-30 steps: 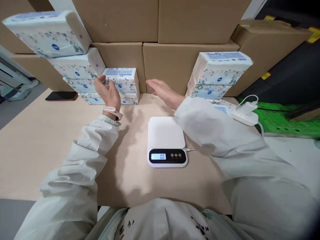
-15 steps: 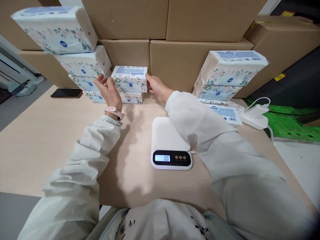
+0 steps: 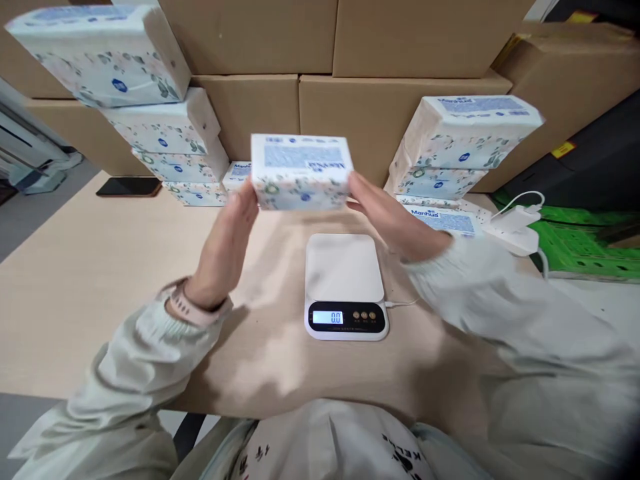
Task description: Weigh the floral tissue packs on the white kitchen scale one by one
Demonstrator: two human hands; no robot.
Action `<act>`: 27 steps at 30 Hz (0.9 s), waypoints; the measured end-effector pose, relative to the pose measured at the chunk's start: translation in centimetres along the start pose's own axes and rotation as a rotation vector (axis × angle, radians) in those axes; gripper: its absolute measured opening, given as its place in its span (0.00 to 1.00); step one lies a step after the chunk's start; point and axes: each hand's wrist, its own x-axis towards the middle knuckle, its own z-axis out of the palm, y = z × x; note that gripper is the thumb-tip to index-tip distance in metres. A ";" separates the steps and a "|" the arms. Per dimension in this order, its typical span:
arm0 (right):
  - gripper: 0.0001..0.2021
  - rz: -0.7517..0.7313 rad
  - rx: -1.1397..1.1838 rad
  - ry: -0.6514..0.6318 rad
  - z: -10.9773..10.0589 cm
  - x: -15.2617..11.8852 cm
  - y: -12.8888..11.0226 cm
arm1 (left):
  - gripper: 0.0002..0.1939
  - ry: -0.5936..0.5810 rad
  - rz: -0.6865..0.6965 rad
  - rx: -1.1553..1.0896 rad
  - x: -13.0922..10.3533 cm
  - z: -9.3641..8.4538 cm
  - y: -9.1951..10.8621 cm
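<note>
A tissue pack [image 3: 300, 171], white with a floral print and a blue label, is held in the air between both palms. My left hand [image 3: 227, 247] presses its left end and my right hand [image 3: 395, 220] presses its right end. The pack hovers above and just behind a white digital scale [image 3: 345, 267], whose display reads 0.0 and whose platform is bare. Another pack [image 3: 236, 175] of the same kind lies on the table behind the held one.
A stack of tissue packs [image 3: 165, 127] leans at the back left, another stack [image 3: 460, 143] at the back right. Cardboard boxes [image 3: 350, 100] wall the far side. A black phone [image 3: 123, 187] lies at far left, a white charger [image 3: 515, 223] at right.
Both hands closed on the top pack of the small middle stack, lifted it off, and brought it toward me over the scale. One pack remains where it sat.
</note>
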 end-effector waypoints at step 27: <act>0.25 -0.073 -0.098 0.596 0.7 -17.9 7.8 | 0.31 0.076 0.052 0.073 -10.8 4.7 -6.5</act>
